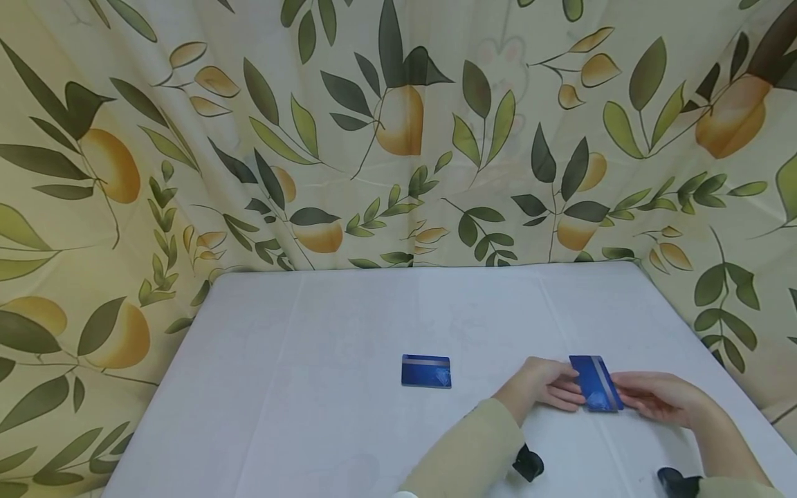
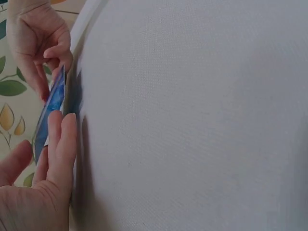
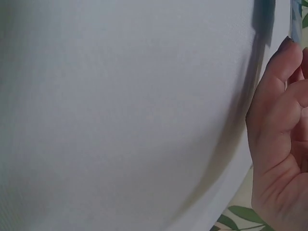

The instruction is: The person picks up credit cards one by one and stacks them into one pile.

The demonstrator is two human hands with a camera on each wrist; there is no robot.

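Observation:
A blue card [image 1: 596,384] with a pale stripe is held between the two hands, above the white tabletop's right part. On its right edge, the fingertips of my right hand [image 1: 663,398] pinch it. My left hand [image 1: 554,384] meets the opposite edge with fairly straight fingers. In the left wrist view the card [image 2: 50,110] stands tilted, and the left thumb [image 2: 17,159] is spread away from the other fingers. Only a sliver of the card [image 3: 296,24] shows in the right wrist view, beyond the right hand [image 3: 279,139].
A second blue card [image 1: 426,371] with a similar stripe lies flat left of the hands. White cloth covers the table [image 1: 280,387]. Behind and beside it hangs a curtain [image 1: 349,194] printed with leaves and fruit. Dark wrist-worn pieces [image 1: 528,463] show near the sleeves.

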